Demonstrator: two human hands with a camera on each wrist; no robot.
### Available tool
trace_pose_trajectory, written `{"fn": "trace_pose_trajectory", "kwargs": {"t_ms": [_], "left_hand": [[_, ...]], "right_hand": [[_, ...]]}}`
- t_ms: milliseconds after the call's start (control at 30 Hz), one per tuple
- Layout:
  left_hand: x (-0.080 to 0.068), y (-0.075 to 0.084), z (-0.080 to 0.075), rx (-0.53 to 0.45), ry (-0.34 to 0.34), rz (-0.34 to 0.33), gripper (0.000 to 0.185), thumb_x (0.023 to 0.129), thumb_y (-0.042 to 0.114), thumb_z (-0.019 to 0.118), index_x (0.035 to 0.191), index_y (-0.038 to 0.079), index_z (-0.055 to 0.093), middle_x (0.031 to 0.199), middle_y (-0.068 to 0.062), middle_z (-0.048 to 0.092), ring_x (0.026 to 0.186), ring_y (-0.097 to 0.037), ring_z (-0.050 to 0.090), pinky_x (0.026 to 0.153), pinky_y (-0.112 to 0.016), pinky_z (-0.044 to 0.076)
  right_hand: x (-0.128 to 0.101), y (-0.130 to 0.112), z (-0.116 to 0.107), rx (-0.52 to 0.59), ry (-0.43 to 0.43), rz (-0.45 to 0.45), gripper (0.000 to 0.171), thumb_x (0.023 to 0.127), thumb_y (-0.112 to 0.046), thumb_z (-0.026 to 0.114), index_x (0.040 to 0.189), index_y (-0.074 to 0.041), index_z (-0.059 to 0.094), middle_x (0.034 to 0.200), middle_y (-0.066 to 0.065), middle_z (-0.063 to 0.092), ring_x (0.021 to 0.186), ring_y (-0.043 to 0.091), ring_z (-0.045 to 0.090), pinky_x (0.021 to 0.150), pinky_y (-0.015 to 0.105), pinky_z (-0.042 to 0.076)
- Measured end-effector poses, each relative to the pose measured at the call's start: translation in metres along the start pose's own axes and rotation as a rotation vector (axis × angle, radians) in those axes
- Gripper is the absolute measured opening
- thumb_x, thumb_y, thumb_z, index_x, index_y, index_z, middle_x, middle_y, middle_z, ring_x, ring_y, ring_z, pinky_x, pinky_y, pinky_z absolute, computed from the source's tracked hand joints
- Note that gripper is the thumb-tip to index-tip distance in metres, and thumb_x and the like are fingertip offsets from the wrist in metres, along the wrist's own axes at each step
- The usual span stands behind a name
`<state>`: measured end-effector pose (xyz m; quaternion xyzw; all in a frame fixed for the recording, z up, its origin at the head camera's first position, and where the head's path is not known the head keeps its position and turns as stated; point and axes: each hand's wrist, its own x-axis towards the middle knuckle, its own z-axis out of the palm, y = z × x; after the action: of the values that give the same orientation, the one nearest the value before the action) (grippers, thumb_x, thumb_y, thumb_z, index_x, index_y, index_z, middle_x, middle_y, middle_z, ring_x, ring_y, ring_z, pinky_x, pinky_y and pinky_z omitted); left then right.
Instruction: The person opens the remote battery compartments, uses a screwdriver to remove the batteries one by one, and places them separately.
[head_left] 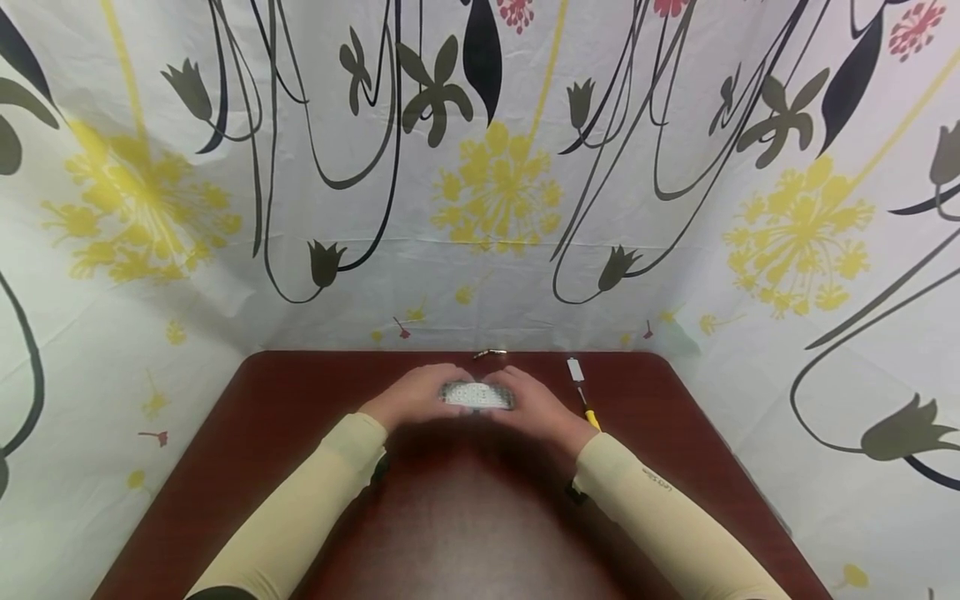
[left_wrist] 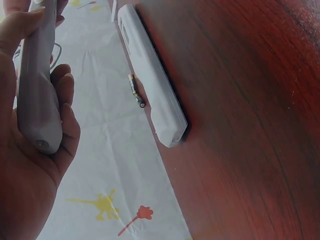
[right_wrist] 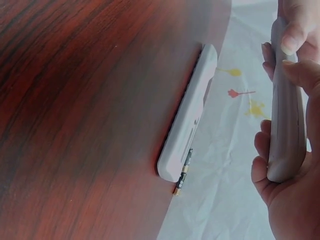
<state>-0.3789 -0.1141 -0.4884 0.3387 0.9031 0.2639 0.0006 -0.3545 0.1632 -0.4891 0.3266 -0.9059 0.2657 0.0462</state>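
A pale remote control with small buttons on its face is held crosswise above the table, between both hands. My left hand grips one end, its fingers curled round the casing in the left wrist view. The other end is gripped by my right hand, and the thumbs lie along the remote's near side. Beyond the hands, a second white remote control lies on the table; in the head view it is hidden. Small batteries lie at the table's far edge.
To the right of my hands lies a screwdriver with a yellow handle. Its tip is near a small white flat piece. The dark red table meets a patterned cloth at the back and sides.
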Motion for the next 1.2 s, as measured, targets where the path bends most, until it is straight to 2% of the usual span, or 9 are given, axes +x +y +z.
{"fn": "trace_pose_trajectory", "kwargs": {"t_ms": [700,1033,1200], "left_hand": [[0.0006,0.0043,0.0016,0.013,0.001,-0.009,0.049,0.096,0.056,0.085,0.136,0.031,0.072,0.124,0.014,0.069,0.105,-0.011,0.062,0.094,-0.038,0.056],[-0.0011,0.0053,0.0016,-0.004,0.006,-0.009,0.048,0.096,0.055,0.084,0.137,0.032,0.072,0.124,0.015,0.07,0.105,-0.01,0.063,0.094,-0.037,0.056],[-0.0011,0.0041,0.0035,-0.022,0.004,-0.012,0.047,0.095,0.056,0.085,0.135,0.035,0.072,0.124,0.017,0.069,0.106,-0.009,0.063,0.095,-0.037,0.056]], "right_hand": [[0.0004,-0.0007,0.0007,-0.005,0.0,0.008,0.045,0.099,-0.033,0.087,0.139,-0.021,0.07,0.125,-0.006,0.062,0.104,0.014,0.06,0.091,0.038,0.056],[-0.0002,0.001,-0.0019,0.034,-0.019,0.028,0.042,0.102,-0.045,0.082,0.137,-0.027,0.071,0.124,-0.01,0.063,0.103,0.013,0.061,0.09,0.037,0.056],[0.0003,0.0004,-0.0034,0.07,-0.029,0.017,0.04,0.103,-0.049,0.078,0.135,-0.025,0.073,0.122,-0.009,0.066,0.103,0.013,0.063,0.09,0.038,0.057]]}}
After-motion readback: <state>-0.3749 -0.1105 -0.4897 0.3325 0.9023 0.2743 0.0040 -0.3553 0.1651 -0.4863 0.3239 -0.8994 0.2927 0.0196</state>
